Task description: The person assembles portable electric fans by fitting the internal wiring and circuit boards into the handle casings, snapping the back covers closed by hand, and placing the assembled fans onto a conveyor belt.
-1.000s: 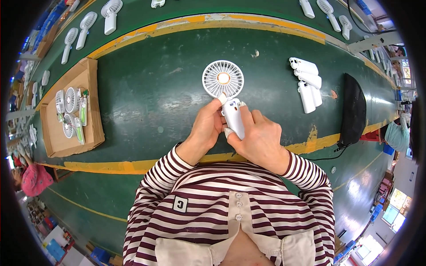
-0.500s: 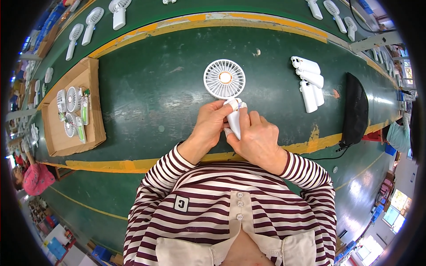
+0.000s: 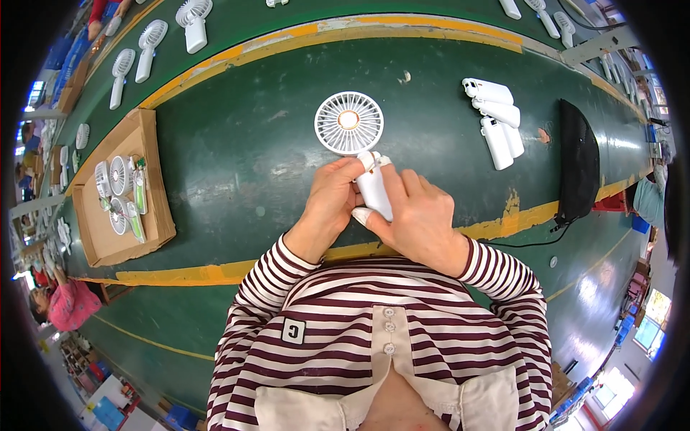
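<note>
A handheld fan with a round white head (image 3: 349, 122) and an orange ring at its hub points away from me over the green bench. Its white handle (image 3: 374, 192) is between my hands. My left hand (image 3: 333, 195) pinches the neck end of the handle from the left. My right hand (image 3: 422, 215) closes round the other side, its covered index fingertip at the neck and its covered thumb low on the handle. Several fingertips wear white covers. Fingers hide part of the joint between head and handle.
A cardboard tray (image 3: 159, 194) holding several fan heads with green parts lies at the left. White handle shells (image 3: 496, 118) are grouped at the right, beside a black pouch (image 3: 577, 161). Finished-looking white fans (image 3: 149, 49) lie on the far green belt (image 3: 302, 18). A co-worker in pink (image 3: 74, 305) is at far left.
The handle has turned slightly in my fingers, with more of its broad face showing. Both hands keep hold of it. The whole view has shifted a little.
</note>
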Motion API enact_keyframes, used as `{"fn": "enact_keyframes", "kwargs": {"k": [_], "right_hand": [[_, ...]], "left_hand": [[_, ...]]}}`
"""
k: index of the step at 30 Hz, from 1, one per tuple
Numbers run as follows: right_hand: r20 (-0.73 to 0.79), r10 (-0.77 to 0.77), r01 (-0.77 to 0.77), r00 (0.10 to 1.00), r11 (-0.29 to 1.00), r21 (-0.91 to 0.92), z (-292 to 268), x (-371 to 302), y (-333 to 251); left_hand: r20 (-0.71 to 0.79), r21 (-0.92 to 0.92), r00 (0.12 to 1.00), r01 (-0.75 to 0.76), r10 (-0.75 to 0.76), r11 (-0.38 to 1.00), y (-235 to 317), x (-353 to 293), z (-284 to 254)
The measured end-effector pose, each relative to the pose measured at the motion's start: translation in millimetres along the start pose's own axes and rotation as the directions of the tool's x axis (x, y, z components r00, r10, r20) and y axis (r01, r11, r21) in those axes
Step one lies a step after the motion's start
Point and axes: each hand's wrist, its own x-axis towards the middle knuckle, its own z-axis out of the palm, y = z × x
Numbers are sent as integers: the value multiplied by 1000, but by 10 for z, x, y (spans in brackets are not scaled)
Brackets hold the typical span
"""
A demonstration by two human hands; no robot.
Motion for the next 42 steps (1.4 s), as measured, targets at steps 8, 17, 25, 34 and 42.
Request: {"fn": "enact_keyframes", "kwargs": {"k": [8, 17, 25, 34, 42], "right_hand": [[301, 383, -480, 873, 573, 664, 131, -67, 134], [428, 365, -549, 827, 360, 754, 134, 10, 69], [407, 414, -571, 814, 447, 689, 150, 45, 87], [381, 418, -549, 825, 427, 719, 215, 17, 113], [438, 343, -504, 831, 128, 854, 380, 123, 214]], "left_hand": [[158, -31, 973, -168, 171, 985, 64, -86, 36], [240, -14, 947, -217, 214, 976, 49, -144, 49], [296, 21, 922, -268, 250, 963, -9, -103, -1], [243, 7, 931, -283, 273, 959, -105, -75, 7], [148, 76, 936, -334, 321, 940, 13, -34, 84]]}}
